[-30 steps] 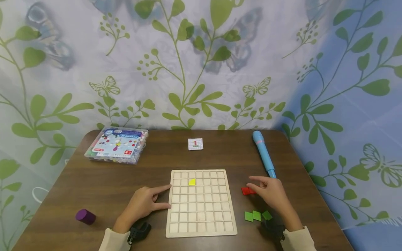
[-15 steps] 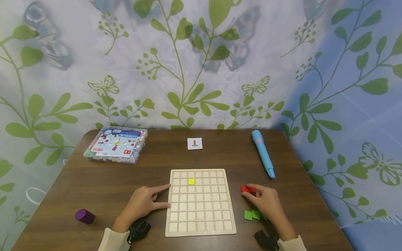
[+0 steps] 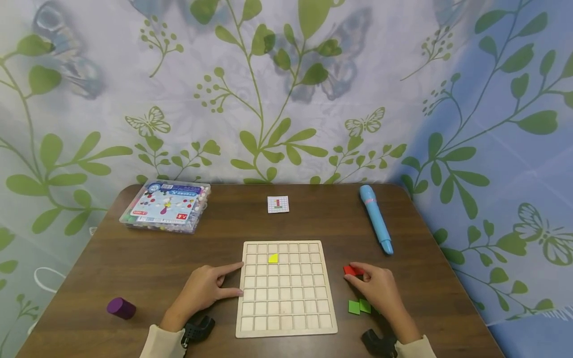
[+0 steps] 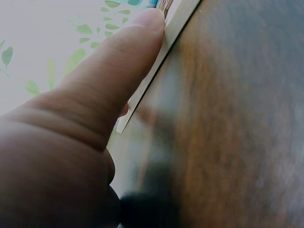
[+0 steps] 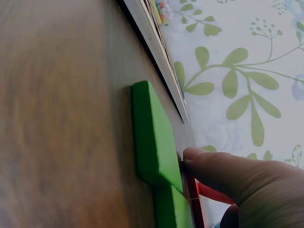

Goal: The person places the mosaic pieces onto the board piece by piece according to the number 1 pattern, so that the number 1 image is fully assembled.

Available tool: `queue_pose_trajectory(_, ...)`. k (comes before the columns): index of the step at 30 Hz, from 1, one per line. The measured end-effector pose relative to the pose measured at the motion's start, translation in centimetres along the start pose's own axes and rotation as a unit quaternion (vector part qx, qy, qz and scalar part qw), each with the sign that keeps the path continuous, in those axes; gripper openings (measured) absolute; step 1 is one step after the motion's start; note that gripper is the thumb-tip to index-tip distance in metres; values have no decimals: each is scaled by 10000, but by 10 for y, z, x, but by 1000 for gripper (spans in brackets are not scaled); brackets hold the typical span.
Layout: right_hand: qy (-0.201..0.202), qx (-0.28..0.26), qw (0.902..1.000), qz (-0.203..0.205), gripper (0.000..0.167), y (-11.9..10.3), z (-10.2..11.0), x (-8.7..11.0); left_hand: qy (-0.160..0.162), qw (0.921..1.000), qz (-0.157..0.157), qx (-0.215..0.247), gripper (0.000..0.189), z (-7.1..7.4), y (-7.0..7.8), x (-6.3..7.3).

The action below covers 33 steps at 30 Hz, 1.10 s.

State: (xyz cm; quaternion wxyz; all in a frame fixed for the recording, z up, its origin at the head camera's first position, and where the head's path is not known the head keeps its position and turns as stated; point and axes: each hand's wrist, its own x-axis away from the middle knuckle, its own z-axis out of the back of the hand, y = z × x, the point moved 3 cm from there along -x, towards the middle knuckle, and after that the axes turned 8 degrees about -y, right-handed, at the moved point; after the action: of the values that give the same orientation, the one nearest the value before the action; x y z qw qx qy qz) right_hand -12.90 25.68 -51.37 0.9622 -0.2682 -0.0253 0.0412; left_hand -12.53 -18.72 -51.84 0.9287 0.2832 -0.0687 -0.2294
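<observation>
A light wooden grid board [image 3: 285, 294] lies in the middle of the table, with a yellow tile with one rounded corner [image 3: 273, 258] in a cell of its second row. My left hand [image 3: 203, 287] touches the board's left edge with straight thumb and index finger. Right of the board, my right hand [image 3: 378, 288] pinches a red tile [image 3: 349, 270] between thumb and index finger; more red shows behind the fingers. Green tiles [image 3: 353, 307] lie just below that hand, partly covered by it. In the right wrist view, the thumb is close behind a green tile [image 5: 154, 135].
A small picture card [image 3: 278, 204] lies behind the board. A blue microphone-shaped stick [image 3: 377, 219] is at the back right. Back left stands a clear plastic box [image 3: 165, 206] of small parts. A purple cylinder [image 3: 121, 308] sits at the left.
My right hand has moved down and slightly left onto the red tiles, its thumb and index finger closing at them. The left hand stays at the board's edge.
</observation>
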Motion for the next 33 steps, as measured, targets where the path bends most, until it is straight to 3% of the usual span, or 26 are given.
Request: queue_pose_trajectory(33, 3, -216, 9997, -127, 36, -5, -2, 1, -45, 10000, 43, -45, 70, 3, 4, 0)
